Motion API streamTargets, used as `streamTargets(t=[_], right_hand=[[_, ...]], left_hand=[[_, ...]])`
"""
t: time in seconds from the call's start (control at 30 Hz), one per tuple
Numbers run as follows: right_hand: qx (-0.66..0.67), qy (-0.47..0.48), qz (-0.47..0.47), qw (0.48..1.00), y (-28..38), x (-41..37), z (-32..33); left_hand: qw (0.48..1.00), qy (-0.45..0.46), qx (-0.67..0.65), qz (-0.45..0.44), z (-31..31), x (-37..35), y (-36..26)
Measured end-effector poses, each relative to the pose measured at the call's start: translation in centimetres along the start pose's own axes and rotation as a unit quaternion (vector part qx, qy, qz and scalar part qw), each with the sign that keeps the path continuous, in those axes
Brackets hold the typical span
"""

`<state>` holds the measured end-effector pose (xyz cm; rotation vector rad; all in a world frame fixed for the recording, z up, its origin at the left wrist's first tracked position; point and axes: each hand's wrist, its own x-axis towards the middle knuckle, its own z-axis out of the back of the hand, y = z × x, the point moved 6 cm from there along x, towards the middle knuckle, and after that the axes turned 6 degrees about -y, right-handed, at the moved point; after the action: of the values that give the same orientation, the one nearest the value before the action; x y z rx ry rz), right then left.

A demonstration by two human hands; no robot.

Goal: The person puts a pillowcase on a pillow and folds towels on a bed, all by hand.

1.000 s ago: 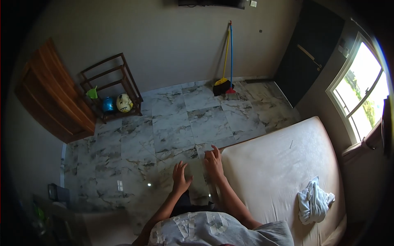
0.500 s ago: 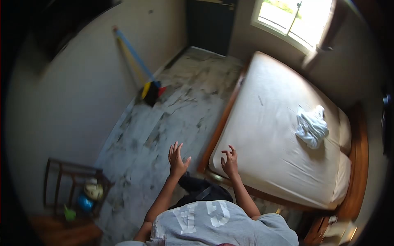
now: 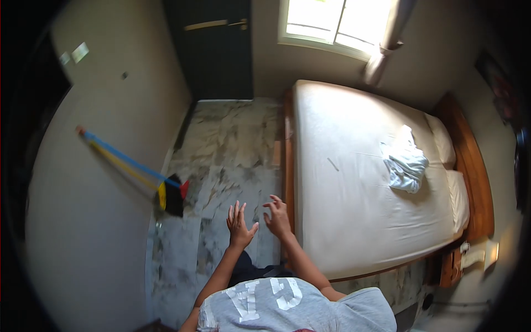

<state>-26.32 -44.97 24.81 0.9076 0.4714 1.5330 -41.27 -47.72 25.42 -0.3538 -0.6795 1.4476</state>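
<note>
My left hand (image 3: 240,226) is raised in front of me over the floor, fingers spread, with nothing in it. Close by on the right, my right hand (image 3: 277,216) is held up with its fingers apart and slightly bent, also holding nothing. It is nearest to the left edge of the bed (image 3: 343,221), which has a cream fitted sheet. A pale, crumpled cloth (image 3: 406,163) lies on the bed towards the pillows. Neither hand appears to touch anything.
A broom and dustpan (image 3: 172,196) with blue and yellow handles lean on the left wall. The marble-patterned floor (image 3: 221,160) runs to a dark door (image 3: 213,61). Two pillows (image 3: 458,199) lie by the wooden headboard (image 3: 475,182). A lamp (image 3: 489,253) stands at lower right.
The view has turned and moved forward along the bed. The chair at lower left has almost left the picture. Both hands stay raised and apart, now closer together.
</note>
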Motion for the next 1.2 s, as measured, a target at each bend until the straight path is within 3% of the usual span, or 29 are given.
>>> streamTargets(t=[0.13, 0.2, 0.27, 0.47, 0.6, 0.77, 0.93, 1.03, 1.1, 1.2], right_hand=[[-0.077, -0.075, -0.022, 0.994, -3.9, 7.2, -1.5], [-0.096, -0.122, -0.097, 0.983, -8.1, 9.2, -0.6], [-0.068, -0.111, -0.215, 0.968, -14.7, 9.9, -0.2], [-0.178, -0.128, -0.391, 0.894, -28.3, 11.5, 3.6], [-0.168, -0.161, -0.462, 0.856, -37.1, 15.8, 6.0], [-0.221, -0.169, -0.542, 0.793, -47.6, 19.5, 4.4], [-0.298, -0.135, -0.593, 0.736, -53.5, 21.2, 2.3], [-0.284, -0.101, -0.609, 0.733, -54.8, 22.8, 2.5], [-0.293, -0.143, -0.605, 0.726, -54.5, 25.0, 2.5], [-0.109, -0.239, -0.622, 0.737, -49.8, 35.2, 2.4]], left_hand=[[0.992, 0.086, -0.029, -0.091, -4.9, 9.4, -0.6], [0.98, 0.154, -0.031, -0.122, -6.9, 12.8, -1.2], [0.966, 0.199, -0.039, -0.159, -9.1, 16.1, -1.9], [0.907, 0.34, -0.024, -0.247, -16.1, 24.3, -4.1], [0.896, 0.363, -0.015, -0.255, -21.9, 30.6, -5.0], [0.904, 0.357, -0.04, -0.23, -26.4, 39.2, -4.1], [0.906, 0.388, -0.041, -0.168, -31.1, 45.3, -1.7], [0.898, 0.402, -0.054, -0.17, -33.1, 49.9, -2.5], [0.894, 0.406, -0.08, -0.175, -33.9, 52.0, -3.6], [0.901, 0.37, -0.118, -0.193, -34.3, 55.9, -7.3]])
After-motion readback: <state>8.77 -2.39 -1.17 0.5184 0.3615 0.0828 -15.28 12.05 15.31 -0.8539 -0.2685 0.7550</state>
